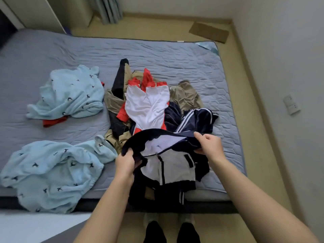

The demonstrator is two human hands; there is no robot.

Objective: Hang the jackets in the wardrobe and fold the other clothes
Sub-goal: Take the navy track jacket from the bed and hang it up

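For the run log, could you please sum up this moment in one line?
left hand: grips navy-and-white zip jacket | right hand: grips same jacket | jacket: held at grey quilted mattress near edge

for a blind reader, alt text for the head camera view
Left hand and right hand grip a navy and white jacket at the near edge of a grey bed. Behind it lies a heap of red, white, tan and navy clothes, with two light blue garments to its left.
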